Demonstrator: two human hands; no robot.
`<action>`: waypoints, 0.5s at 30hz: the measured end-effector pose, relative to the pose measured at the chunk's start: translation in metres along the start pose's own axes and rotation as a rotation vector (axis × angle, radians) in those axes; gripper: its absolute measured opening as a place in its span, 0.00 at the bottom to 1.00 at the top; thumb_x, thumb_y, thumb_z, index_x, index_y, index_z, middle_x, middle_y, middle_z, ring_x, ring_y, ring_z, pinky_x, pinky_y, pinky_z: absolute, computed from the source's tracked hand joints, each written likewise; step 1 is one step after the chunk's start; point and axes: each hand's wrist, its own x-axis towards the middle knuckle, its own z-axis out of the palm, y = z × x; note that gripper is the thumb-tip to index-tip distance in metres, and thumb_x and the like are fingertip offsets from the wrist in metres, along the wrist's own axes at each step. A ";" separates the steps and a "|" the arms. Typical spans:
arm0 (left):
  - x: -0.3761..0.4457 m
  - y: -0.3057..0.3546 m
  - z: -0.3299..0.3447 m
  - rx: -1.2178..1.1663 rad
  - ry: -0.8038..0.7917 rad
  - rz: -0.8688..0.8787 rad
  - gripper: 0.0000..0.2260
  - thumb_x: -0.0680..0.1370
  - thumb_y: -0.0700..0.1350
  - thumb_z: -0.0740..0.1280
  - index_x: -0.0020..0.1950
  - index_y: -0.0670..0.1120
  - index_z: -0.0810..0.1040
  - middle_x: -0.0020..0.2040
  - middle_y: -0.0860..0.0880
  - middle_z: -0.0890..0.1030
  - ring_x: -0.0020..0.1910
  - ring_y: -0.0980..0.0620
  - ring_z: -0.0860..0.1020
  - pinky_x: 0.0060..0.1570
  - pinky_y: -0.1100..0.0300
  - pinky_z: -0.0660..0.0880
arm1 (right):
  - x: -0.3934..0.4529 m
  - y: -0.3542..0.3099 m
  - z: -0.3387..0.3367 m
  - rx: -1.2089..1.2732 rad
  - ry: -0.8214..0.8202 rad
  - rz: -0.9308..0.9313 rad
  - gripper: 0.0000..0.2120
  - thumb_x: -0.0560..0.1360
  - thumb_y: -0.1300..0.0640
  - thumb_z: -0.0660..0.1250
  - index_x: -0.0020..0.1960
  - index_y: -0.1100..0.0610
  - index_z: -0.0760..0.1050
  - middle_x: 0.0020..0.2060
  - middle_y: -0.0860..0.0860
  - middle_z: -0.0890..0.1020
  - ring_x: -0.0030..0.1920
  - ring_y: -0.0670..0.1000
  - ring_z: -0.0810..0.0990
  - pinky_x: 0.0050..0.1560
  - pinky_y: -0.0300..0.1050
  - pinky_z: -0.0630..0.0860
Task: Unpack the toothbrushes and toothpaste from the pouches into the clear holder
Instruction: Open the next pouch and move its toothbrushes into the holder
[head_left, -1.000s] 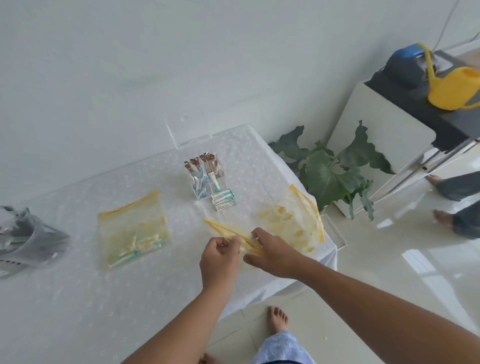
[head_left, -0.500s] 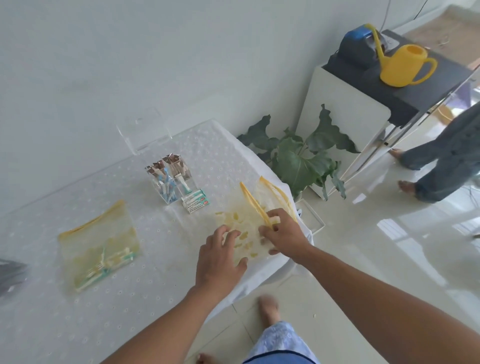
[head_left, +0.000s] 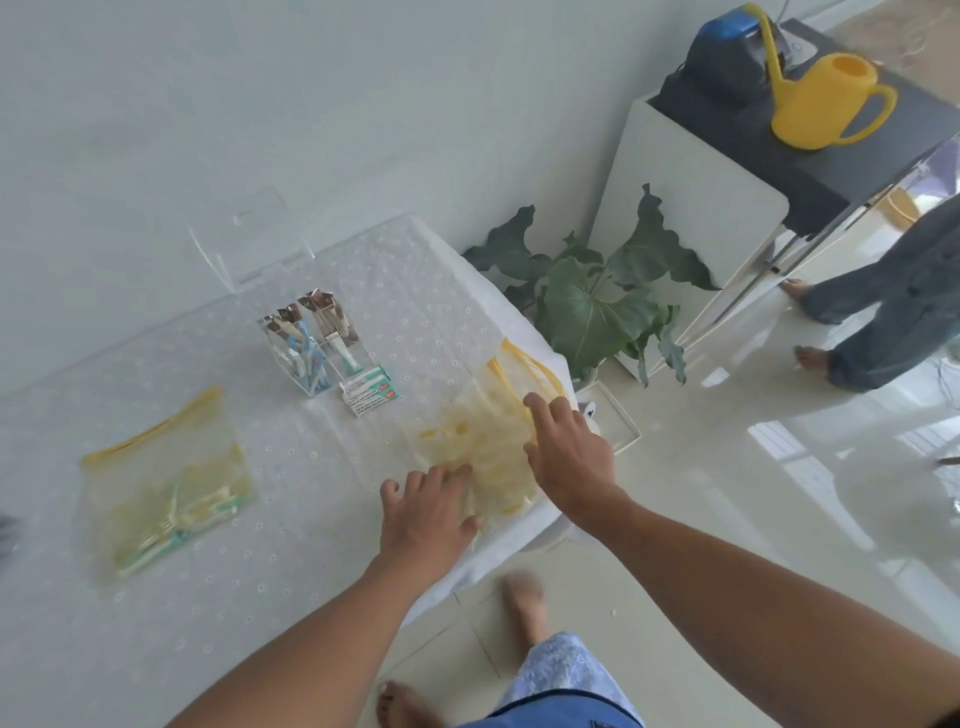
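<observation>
Both hands are lying flat on the near pouch (head_left: 483, 441) at the table (head_left: 311, 519) edge, nothing gripped. Left hand (head_left: 428, 512) is pressing with spread, straight fingers on its near side; right hand (head_left: 569, 449) is resting fingers extended by the yellow zip end. That pouch is looking empty, but it's blurred. Second pouch (head_left: 166, 478) is lying far left, well apart, toothbrushes (head_left: 182, 519) showing inside. Clear holder (head_left: 311, 343) is standing upright behind, already holding items; toothpaste box (head_left: 370, 394) is lying just beside it, outside
</observation>
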 end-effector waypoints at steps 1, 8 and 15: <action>0.001 0.001 0.000 -0.016 -0.010 -0.020 0.29 0.78 0.65 0.63 0.77 0.60 0.62 0.68 0.54 0.73 0.66 0.48 0.72 0.62 0.45 0.61 | 0.002 0.001 0.002 -0.040 -0.007 -0.052 0.25 0.81 0.56 0.66 0.73 0.47 0.60 0.58 0.50 0.73 0.52 0.55 0.77 0.32 0.49 0.76; 0.009 0.004 0.003 -0.120 -0.057 -0.141 0.35 0.72 0.66 0.69 0.76 0.61 0.61 0.68 0.55 0.70 0.68 0.49 0.70 0.65 0.47 0.62 | 0.024 0.010 0.008 -0.108 -0.164 -0.216 0.22 0.83 0.57 0.59 0.76 0.49 0.63 0.62 0.51 0.72 0.55 0.55 0.76 0.39 0.49 0.67; 0.012 0.005 0.002 -0.203 -0.097 -0.187 0.33 0.71 0.65 0.70 0.73 0.62 0.64 0.66 0.55 0.69 0.68 0.48 0.70 0.65 0.48 0.63 | 0.040 -0.002 0.001 -0.256 -0.100 -0.332 0.11 0.75 0.53 0.64 0.55 0.56 0.77 0.49 0.53 0.72 0.43 0.54 0.69 0.34 0.46 0.64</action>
